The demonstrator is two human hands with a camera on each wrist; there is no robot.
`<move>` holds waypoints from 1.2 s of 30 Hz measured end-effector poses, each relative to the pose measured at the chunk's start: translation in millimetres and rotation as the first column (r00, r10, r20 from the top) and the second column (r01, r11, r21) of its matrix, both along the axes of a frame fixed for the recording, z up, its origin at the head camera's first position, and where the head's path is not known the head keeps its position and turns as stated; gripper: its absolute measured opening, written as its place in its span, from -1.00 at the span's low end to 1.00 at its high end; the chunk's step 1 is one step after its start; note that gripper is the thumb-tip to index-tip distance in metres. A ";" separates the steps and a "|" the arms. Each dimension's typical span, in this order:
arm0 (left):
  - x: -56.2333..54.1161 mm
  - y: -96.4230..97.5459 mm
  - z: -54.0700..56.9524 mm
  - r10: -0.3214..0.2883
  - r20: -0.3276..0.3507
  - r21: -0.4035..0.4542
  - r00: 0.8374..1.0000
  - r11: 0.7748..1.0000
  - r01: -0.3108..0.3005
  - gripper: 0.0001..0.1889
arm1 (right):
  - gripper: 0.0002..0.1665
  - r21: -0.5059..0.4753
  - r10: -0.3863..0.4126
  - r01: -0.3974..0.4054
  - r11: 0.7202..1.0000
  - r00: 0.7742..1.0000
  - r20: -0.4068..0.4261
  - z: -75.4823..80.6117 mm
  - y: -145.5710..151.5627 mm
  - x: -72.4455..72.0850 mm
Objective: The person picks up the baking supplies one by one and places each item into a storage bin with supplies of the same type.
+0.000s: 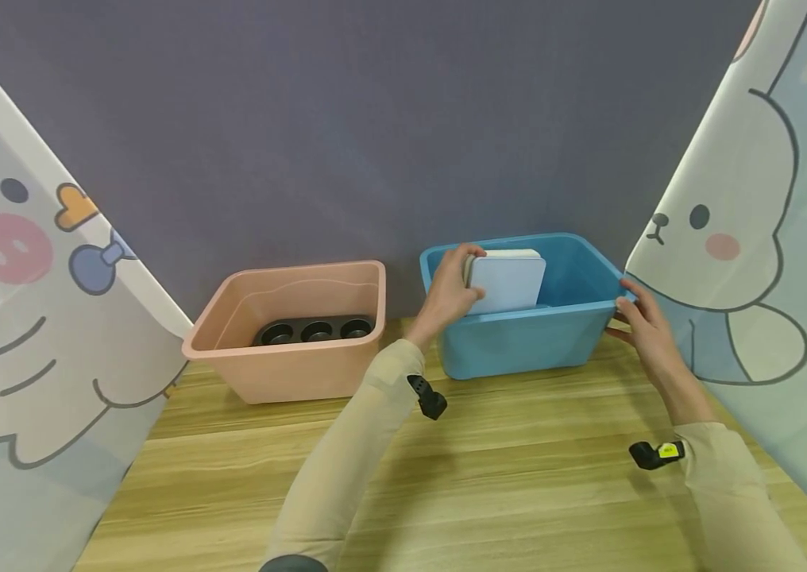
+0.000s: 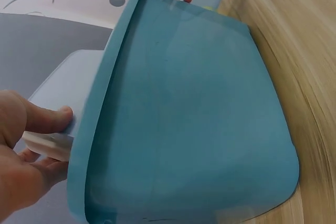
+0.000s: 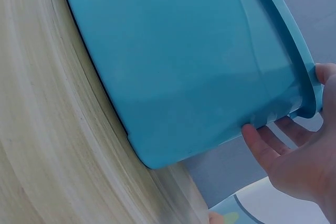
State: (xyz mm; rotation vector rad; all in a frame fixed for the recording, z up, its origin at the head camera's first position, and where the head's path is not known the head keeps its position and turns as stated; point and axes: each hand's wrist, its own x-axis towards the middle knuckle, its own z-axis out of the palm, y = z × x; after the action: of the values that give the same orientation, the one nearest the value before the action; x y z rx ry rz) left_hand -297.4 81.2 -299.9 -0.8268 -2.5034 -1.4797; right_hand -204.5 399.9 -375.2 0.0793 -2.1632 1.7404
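In the head view my left hand (image 1: 449,290) grips a flat, pale-blue rectangular slab (image 1: 507,284) by its left edge. The slab has rounded corners, and a cream layer shows behind it. It stands nearly upright, its lower part inside the blue bin (image 1: 518,349) and hidden by the front wall. The left wrist view shows the thumb on the slab's pale face (image 2: 73,82) and fingers beneath its beige edge. My right hand (image 1: 650,330) holds the bin's right front corner. In the right wrist view its fingers (image 3: 260,148) touch the wall below the rim.
Left of the blue bin, a peach-coloured bin (image 1: 289,369) holds a dark muffin tin (image 1: 296,326). Both bins stand on a wood-grain table (image 1: 518,477). A grey panel (image 1: 403,127) rises behind, and cartoon-printed sheets (image 1: 739,199) flank the table.
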 end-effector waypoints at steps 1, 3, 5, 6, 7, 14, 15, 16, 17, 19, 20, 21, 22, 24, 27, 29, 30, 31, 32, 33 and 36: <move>-0.4 0.3 -0.4 0.000 -0.002 -0.011 1.000 1.000 0.000 -0.41 | -0.31 0.009 -0.005 0.005 1.000 1.000 0.004 -0.1 0.1 -0.4; -1.5 1.0 -1.6 0.002 -0.010 -0.029 1.000 1.000 -0.002 -0.41 | -0.31 0.021 -0.012 0.012 1.000 1.000 0.011 -1.0 1.0 -1.4; -2.6 1.9 -3.1 0.003 -0.015 -0.046 1.000 0.999 -0.004 -0.41 | -0.30 0.009 -0.005 0.005 1.000 1.000 0.008 -1.8 2.1 -2.0; -3.0 2.4 -3.8 0.005 -0.016 -0.052 1.000 0.999 -0.006 -0.41 | -0.30 0.003 0.000 0.000 1.000 1.000 0.005 -2.2 2.7 -2.3; -3.2 2.6 -4.3 0.007 -0.015 -0.057 1.000 0.998 -0.008 -0.41 | -0.30 -0.011 0.006 -0.006 1.000 1.000 0.002 -2.2 2.7 -2.5; -0.8 3.5 -2.7 0.050 -0.001 -0.137 0.999 0.989 -0.050 -0.43 | -0.31 -0.023 0.008 -0.008 1.000 1.000 -0.008 -1.0 0.2 -3.4; -0.4 3.0 -1.5 0.060 -0.012 -0.152 0.998 0.986 -0.061 -0.43 | -0.31 -0.012 0.006 -0.006 1.000 1.000 -0.007 -1.0 -0.3 -3.3; -0.1 2.1 -0.5 0.070 -0.027 -0.166 0.997 0.983 -0.073 -0.44 | -0.31 -0.007 0.007 -0.007 1.000 1.000 -0.009 -1.5 -0.4 -3.3; -0.2 0.9 0.2 0.079 -0.041 -0.178 0.996 0.980 -0.085 -0.45 | -0.32 -0.003 0.009 -0.009 1.000 1.000 -0.011 -1.9 -0.4 -3.2; -1.4 -2.2 0.3 0.088 -0.049 -0.179 0.995 0.979 -0.095 -0.47 | -0.31 -0.002 0.018 -0.018 1.000 1.000 -0.015 -3.1 0.6 -2.8; -2.2 -4.1 -0.2 0.084 -0.050 -0.175 0.995 0.980 -0.091 -0.48 | -0.31 -0.002 0.021 -0.021 1.000 1.000 -0.016 -3.8 1.5 -2.8; -2.9 -6.5 -0.8 0.079 -0.046 -0.167 0.996 0.982 -0.086 -0.49 | -0.31 0.001 0.022 -0.022 1.000 1.000 -0.016 -4.4 2.0 -2.7; -4.1 -9.1 -1.8 0.071 -0.040 -0.163 0.997 0.984 -0.076 -0.50 | -0.31 -0.006 0.028 -0.028 1.000 0.999 -0.018 -4.8 2.3 -2.8; -5.2 -14.2 -3.6 0.048 -0.028 -0.148 0.998 0.988 -0.052 -0.53 | -0.32 -0.015 0.036 -0.036 0.999 0.999 -0.020 -4.7 2.6 -2.7; -4.9 -21.0 -6.0 0.023 -0.027 -0.154 0.999 0.988 -0.027 -0.56 | -0.32 -0.021 0.039 -0.039 0.999 0.999 -0.021 -4.1 1.7 -2.8; -3.6 -24.9 -8.0 0.020 -0.031 -0.164 0.999 0.986 -0.025 -0.57 | -0.32 -0.019 0.038 -0.039 0.999 0.999 -0.020 -3.8 1.2 -2.9; -3.0 -26.7 -9.1 0.023 -0.035 -0.172 0.999 0.985 -0.029 -0.58 | -0.32 -0.017 0.038 -0.038 0.999 0.999 -0.019 -3.8 0.9 -3.0; -2.0 -28.7 -10.0 0.026 -0.032 -0.175 0.999 0.984 -0.031 -0.58 | -0.31 -0.013 0.037 -0.037 0.999 0.999 -0.020 -4.1 0.9 -3.0; -1.2 -30.7 -10.9 0.030 -0.031 -0.178 0.999 0.983 -0.035 -0.58 | -0.31 -0.009 0.037 -0.037 0.999 0.999 -0.020 -4.4 1.0 -3.1; -0.2 -32.9 -11.7 0.034 -0.029 -0.177 0.999 0.983 -0.038 -0.58 | -0.31 -0.001 0.036 -0.036 0.999 0.999 -0.021 -4.7 1.2 -3.1; 2.8 -40.1 -14.5 0.039 -0.022 -0.179 0.999 0.983 -0.042 -0.57 | -0.31 0.027 0.037 -0.036 0.999 0.999 -0.021 -5.5 2.2 -3.1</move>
State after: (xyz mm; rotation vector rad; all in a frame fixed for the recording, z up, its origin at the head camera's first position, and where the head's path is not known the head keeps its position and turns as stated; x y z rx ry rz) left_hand -294.6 41.1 -314.4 -0.8054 -2.6524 -1.2424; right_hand -207.6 402.1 -380.8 0.1448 -2.1828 1.7227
